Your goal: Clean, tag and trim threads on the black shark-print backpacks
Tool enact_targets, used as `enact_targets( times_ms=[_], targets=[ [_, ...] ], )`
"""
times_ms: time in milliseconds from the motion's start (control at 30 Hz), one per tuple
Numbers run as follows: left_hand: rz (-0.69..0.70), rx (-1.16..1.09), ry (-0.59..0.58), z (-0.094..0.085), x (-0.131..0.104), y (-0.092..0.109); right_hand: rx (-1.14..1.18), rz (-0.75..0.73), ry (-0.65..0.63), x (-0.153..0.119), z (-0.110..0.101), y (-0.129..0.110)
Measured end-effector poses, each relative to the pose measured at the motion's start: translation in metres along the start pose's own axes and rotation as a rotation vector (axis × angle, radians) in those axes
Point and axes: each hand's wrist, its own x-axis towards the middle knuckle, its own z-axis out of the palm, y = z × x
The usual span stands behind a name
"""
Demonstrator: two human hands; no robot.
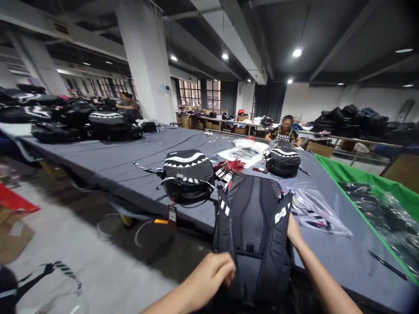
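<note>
A black backpack (253,213) stands upright at the table's near edge. Its padded mesh back and shoulder straps face me, and a white logo marks the right strap. My left hand (212,271) is closed at the pack's lower left side, fingers curled in at its edge. Higher up, on the right side, my right hand (293,230) grips the pack, with most of its fingers hidden behind it. Just left of the pack lies another black backpack (189,174) with a white toothed pattern and a hanging tag (172,215). Red-corded tags (229,168) lie between the packs.
A grey cloth-covered table (157,144) stretches ahead. On it are a patterned backpack (283,161), a clear plastic bag (322,213), a black pen-like object (388,265) and piled packs (108,124). A green-edged bin (366,174) borders the right. A co-worker (285,131) sits opposite.
</note>
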Motion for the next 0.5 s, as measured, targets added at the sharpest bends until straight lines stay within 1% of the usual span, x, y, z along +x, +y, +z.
enact_targets(
  times_ms=[33,100,133,167,233,267,300,333,367,400,433,467,500],
  targets=[
    [0.080,0.097,0.065,0.000,0.018,0.002,0.008,0.006,-0.002,-0.005,0.000,0.003],
    [0.280,0.344,0.174,0.008,0.060,0.000,0.009,0.021,-0.006,-0.010,-0.010,0.007],
    [0.368,0.449,0.170,0.016,0.081,-0.004,0.000,0.039,0.006,-0.010,-0.021,0.008],
    [0.435,0.535,0.132,0.029,0.099,-0.011,-0.028,0.057,0.049,-0.009,-0.032,0.007],
    [0.519,0.652,0.055,0.064,0.124,-0.030,-0.127,0.030,0.199,-0.008,-0.050,-0.006],
    [0.532,0.684,0.050,0.084,0.131,-0.042,-0.178,-0.026,0.268,-0.008,-0.053,-0.018],
    [0.538,0.704,0.062,0.105,0.134,-0.054,-0.225,-0.122,0.302,-0.010,-0.050,-0.033],
    [0.547,0.713,0.094,0.124,0.134,-0.067,-0.230,-0.231,0.262,-0.011,-0.040,-0.050],
    [0.575,0.713,0.136,0.139,0.132,-0.080,-0.224,-0.318,0.146,-0.014,-0.025,-0.067],
    [0.621,0.700,0.191,0.151,0.129,-0.092,-0.231,-0.400,-0.005,-0.016,-0.007,-0.083],
    [0.676,0.680,0.239,0.157,0.125,-0.102,-0.255,-0.488,-0.173,-0.017,0.011,-0.095],
    [0.728,0.652,0.270,0.157,0.121,-0.109,-0.295,-0.568,-0.321,-0.019,0.028,-0.104],
    [0.770,0.618,0.283,0.153,0.116,-0.113,-0.343,-0.615,-0.423,-0.021,0.040,-0.107]
  ],
)
